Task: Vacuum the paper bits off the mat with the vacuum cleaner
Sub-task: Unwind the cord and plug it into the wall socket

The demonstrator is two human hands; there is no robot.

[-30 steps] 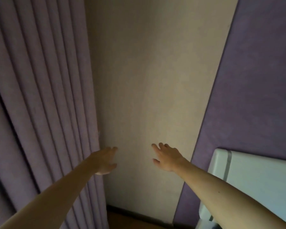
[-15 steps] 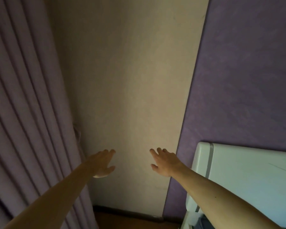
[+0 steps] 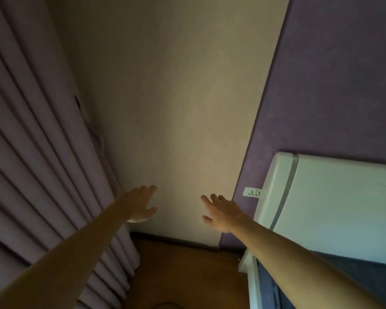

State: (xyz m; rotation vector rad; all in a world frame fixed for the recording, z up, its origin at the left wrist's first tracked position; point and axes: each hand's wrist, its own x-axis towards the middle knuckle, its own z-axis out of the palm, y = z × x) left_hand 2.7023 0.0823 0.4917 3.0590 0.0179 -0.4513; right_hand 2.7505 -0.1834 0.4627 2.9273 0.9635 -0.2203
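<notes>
Left hand (image 3: 140,204) and right hand (image 3: 221,211): outstretched on straight arms, fingers extended and relaxed, holding nothing, before plain beige wall (image 3: 176,108). Pleated mauve fabric curtain (image 3: 31,152) at left, glossy white panel (image 3: 332,208) at right. Vacuum cleaner: not in view.

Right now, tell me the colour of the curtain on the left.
The curtain is a plain muted purple, pleated; it shows best in the head view.
</notes>
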